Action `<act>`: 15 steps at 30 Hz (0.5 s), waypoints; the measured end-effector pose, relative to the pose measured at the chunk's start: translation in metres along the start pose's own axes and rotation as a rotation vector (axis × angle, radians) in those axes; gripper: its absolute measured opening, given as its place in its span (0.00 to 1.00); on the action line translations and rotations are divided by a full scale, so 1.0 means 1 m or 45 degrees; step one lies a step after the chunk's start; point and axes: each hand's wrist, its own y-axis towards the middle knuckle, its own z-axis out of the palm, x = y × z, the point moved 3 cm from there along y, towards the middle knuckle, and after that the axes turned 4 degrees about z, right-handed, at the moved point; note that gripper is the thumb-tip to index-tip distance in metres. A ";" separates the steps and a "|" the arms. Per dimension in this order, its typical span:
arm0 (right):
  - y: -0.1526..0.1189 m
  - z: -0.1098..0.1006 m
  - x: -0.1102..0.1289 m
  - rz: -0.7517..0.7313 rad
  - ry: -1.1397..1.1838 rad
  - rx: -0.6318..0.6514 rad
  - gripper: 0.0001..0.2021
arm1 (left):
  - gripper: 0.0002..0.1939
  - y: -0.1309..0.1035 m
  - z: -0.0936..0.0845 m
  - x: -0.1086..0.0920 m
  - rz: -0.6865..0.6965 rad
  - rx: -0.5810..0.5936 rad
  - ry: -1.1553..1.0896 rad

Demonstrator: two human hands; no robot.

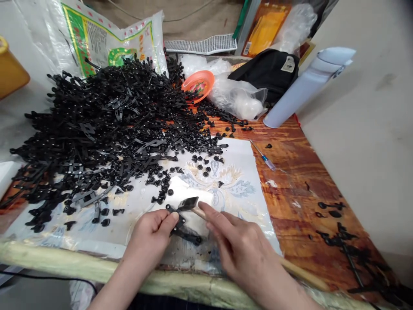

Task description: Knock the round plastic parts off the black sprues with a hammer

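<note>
My left hand is closed, thumb and fingers pinching a black jointed plastic part low over the sheet. My right hand grips a hammer with a dark metal head and a long pale wooden handle, which comes out behind the wrist. The hammer head is just above the held part; whether they touch I cannot tell. Both hands are over a pale patterned sheet. Small black knobs are scattered beyond them.
A large heap of black plastic parts covers the left and back, before a printed sack. An orange plate, clear plastic bags, a white roll and a screwdriver lie farther back. More black parts sit right.
</note>
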 end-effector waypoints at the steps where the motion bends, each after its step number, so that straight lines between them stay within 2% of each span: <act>1: 0.001 -0.001 0.000 0.020 0.022 0.016 0.21 | 0.23 0.001 0.000 0.001 -0.002 0.026 0.022; 4: 0.000 -0.009 0.004 -0.005 0.185 -0.175 0.23 | 0.22 0.002 0.000 0.001 -0.014 0.087 0.093; 6: -0.002 -0.008 0.006 -0.037 0.161 -0.242 0.25 | 0.21 0.003 -0.001 0.001 -0.027 0.095 0.123; 9: -0.001 0.004 0.005 -0.011 -0.011 -0.044 0.23 | 0.20 0.005 -0.002 0.000 -0.042 0.111 0.149; 11: 0.004 0.007 0.002 0.077 0.013 0.062 0.21 | 0.20 0.006 -0.003 0.001 -0.011 0.127 0.150; 15: 0.028 -0.004 0.003 0.247 0.331 0.029 0.13 | 0.21 0.004 -0.003 -0.005 0.141 0.211 0.216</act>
